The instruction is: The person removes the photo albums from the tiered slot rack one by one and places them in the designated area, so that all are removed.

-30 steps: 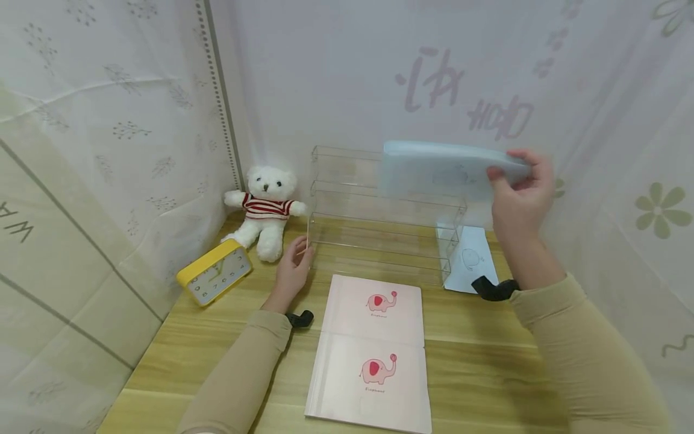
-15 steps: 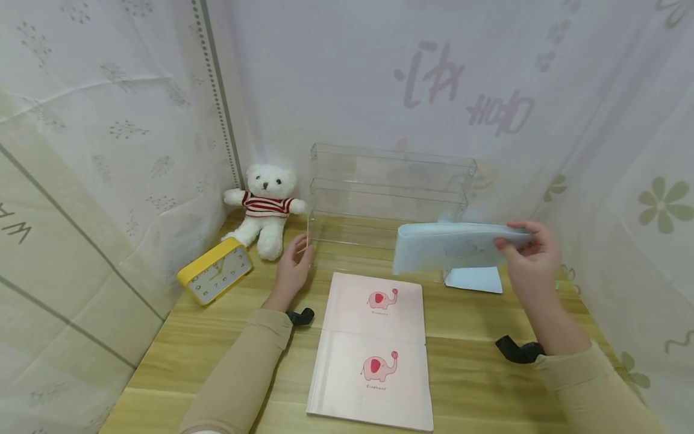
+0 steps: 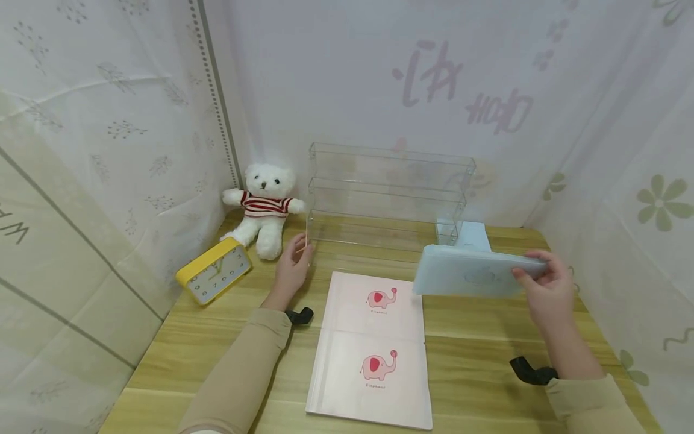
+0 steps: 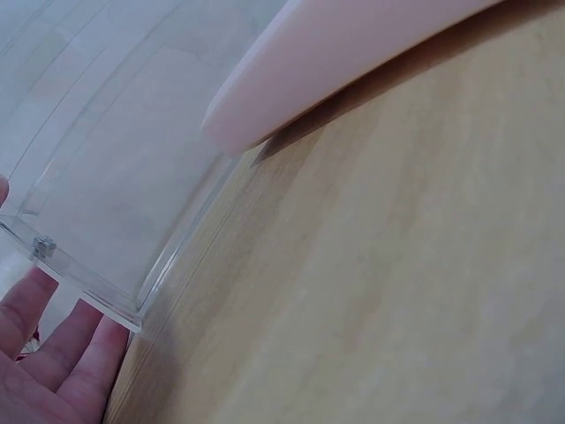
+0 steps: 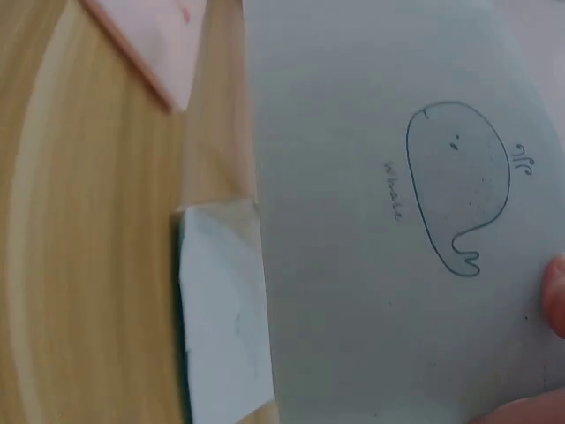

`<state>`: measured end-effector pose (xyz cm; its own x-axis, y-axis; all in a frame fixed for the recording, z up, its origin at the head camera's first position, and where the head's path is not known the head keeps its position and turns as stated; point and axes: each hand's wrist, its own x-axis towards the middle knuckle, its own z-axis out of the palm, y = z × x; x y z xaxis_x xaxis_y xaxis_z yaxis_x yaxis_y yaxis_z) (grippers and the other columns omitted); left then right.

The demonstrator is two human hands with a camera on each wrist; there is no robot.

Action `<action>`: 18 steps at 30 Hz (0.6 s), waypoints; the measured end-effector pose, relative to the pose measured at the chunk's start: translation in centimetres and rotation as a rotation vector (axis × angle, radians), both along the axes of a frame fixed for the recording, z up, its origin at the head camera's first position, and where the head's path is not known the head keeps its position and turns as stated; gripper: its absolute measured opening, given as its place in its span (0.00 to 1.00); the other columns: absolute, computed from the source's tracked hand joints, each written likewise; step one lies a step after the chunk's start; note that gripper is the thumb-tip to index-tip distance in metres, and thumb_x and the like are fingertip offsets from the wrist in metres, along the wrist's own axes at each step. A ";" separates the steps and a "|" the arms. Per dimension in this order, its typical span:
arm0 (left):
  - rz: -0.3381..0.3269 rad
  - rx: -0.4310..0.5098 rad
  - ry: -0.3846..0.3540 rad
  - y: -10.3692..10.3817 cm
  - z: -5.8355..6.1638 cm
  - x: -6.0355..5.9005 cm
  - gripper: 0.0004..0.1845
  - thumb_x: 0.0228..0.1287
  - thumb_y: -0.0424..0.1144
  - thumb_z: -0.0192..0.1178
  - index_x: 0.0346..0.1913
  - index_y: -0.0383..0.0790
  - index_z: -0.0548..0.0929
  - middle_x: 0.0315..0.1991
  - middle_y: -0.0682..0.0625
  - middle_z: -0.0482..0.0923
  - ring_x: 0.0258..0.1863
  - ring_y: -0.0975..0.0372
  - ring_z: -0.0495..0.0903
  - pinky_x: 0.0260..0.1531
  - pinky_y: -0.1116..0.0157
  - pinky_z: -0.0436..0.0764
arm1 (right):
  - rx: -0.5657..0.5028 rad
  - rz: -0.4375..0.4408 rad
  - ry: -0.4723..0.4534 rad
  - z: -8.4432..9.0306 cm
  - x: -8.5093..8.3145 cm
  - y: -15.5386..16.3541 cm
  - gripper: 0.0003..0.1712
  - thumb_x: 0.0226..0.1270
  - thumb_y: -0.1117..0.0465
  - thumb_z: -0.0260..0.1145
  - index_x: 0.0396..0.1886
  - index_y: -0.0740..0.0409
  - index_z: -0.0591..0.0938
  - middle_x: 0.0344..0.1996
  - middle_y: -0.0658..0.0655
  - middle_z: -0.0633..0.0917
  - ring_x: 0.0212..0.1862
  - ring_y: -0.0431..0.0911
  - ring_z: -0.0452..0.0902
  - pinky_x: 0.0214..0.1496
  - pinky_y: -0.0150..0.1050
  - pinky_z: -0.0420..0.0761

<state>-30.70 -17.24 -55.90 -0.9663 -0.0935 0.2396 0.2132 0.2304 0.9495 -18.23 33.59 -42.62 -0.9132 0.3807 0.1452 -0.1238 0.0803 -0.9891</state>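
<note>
My right hand [image 3: 544,288] pinches a pale blue notebook [image 3: 467,277] by its right edge and holds it nearly flat, just above the table, in front of the right end of a clear acrylic tiered rack [image 3: 386,199]. The right wrist view shows a whale drawing on that blue notebook [image 5: 397,194], with my thumb [image 5: 556,296] on its edge. A second blue notebook [image 3: 474,234] lies on the table under it, also visible as the lower sheet [image 5: 225,309]. My left hand [image 3: 294,265] rests with straight fingers [image 4: 53,362] against the rack's front left corner [image 4: 88,291].
Two pink elephant notebooks [image 3: 374,313] [image 3: 371,374] lie end to end on the wooden table [image 3: 488,361]. A white teddy bear [image 3: 265,205] and a yellow clock [image 3: 214,271] sit at the back left. Curtains close in the back and both sides.
My right hand has brought the blue notebook down from in front of the rack's top tier and to the right, close over the table. The left hand has stayed at the rack's corner.
</note>
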 end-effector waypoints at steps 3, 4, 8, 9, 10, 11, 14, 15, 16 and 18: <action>-0.002 0.000 0.006 0.0 0.0 0.0 0.27 0.86 0.46 0.61 0.79 0.42 0.74 0.72 0.34 0.80 0.70 0.39 0.83 0.64 0.43 0.85 | 0.080 0.038 -0.025 -1.1 0.6 1.2 0.20 0.76 0.76 0.70 0.59 0.51 0.83 0.58 0.39 0.73 0.56 0.35 0.73 0.51 0.14 0.79; -0.003 0.002 0.007 0.0 0.0 0.0 0.27 0.86 0.46 0.61 0.79 0.41 0.74 0.72 0.34 0.80 0.70 0.39 0.83 0.64 0.43 0.85 | 0.104 0.052 -0.033 -1.4 0.8 1.5 0.20 0.76 0.75 0.70 0.59 0.50 0.83 0.57 0.38 0.73 0.55 0.34 0.73 0.50 0.14 0.78; -0.010 0.004 0.003 0.0 0.1 0.0 0.27 0.86 0.45 0.60 0.80 0.42 0.74 0.73 0.33 0.80 0.70 0.38 0.83 0.65 0.42 0.85 | 0.172 0.080 -0.056 -2.6 1.5 2.8 0.20 0.76 0.74 0.71 0.59 0.50 0.83 0.56 0.38 0.75 0.54 0.32 0.74 0.50 0.13 0.78; -0.013 0.006 0.002 0.0 0.1 0.0 0.27 0.86 0.45 0.60 0.80 0.42 0.73 0.73 0.33 0.80 0.71 0.38 0.83 0.65 0.42 0.85 | 0.189 0.081 -0.063 -2.9 1.6 3.1 0.20 0.77 0.73 0.71 0.59 0.49 0.83 0.55 0.38 0.75 0.53 0.32 0.74 0.50 0.13 0.77; -0.014 0.011 0.001 0.0 0.2 0.0 0.26 0.86 0.44 0.60 0.80 0.42 0.74 0.73 0.34 0.80 0.71 0.38 0.83 0.64 0.41 0.84 | 0.199 0.083 -0.069 -3.1 1.6 3.4 0.19 0.77 0.73 0.71 0.59 0.49 0.82 0.55 0.38 0.76 0.53 0.31 0.74 0.49 0.13 0.77; -0.014 0.013 0.000 0.0 0.2 0.0 0.26 0.86 0.44 0.60 0.80 0.42 0.74 0.73 0.34 0.80 0.71 0.38 0.83 0.64 0.41 0.84 | 0.216 0.080 -0.079 -3.3 1.7 3.7 0.19 0.77 0.72 0.71 0.59 0.49 0.82 0.54 0.37 0.76 0.52 0.31 0.74 0.49 0.13 0.77; -0.013 0.019 -0.001 0.0 0.2 0.1 0.26 0.86 0.44 0.61 0.79 0.42 0.74 0.73 0.35 0.80 0.71 0.39 0.83 0.64 0.40 0.84 | 0.243 0.075 -0.112 -3.8 1.8 4.3 0.17 0.77 0.72 0.70 0.59 0.52 0.82 0.52 0.35 0.78 0.52 0.29 0.73 0.49 0.13 0.76; -0.012 0.018 -0.002 0.0 0.2 0.1 0.26 0.86 0.44 0.61 0.79 0.42 0.74 0.73 0.35 0.80 0.71 0.39 0.82 0.64 0.41 0.84 | 0.272 0.072 -0.131 -3.9 1.8 4.5 0.17 0.78 0.71 0.70 0.60 0.53 0.82 0.51 0.33 0.77 0.52 0.28 0.73 0.49 0.13 0.76; -0.011 0.019 0.000 0.0 0.2 0.1 0.26 0.86 0.44 0.61 0.79 0.42 0.74 0.73 0.35 0.80 0.71 0.39 0.82 0.65 0.40 0.84 | 0.299 0.071 -0.151 -4.0 1.8 4.6 0.17 0.78 0.71 0.70 0.60 0.54 0.82 0.51 0.31 0.77 0.52 0.28 0.72 0.49 0.13 0.75; -0.014 0.020 0.003 0.0 0.1 0.1 0.26 0.86 0.45 0.61 0.79 0.42 0.74 0.73 0.35 0.80 0.72 0.39 0.82 0.66 0.40 0.84 | 0.355 0.079 -0.187 -4.2 1.7 4.8 0.17 0.80 0.68 0.70 0.62 0.55 0.80 0.51 0.28 0.75 0.52 0.27 0.71 0.49 0.13 0.74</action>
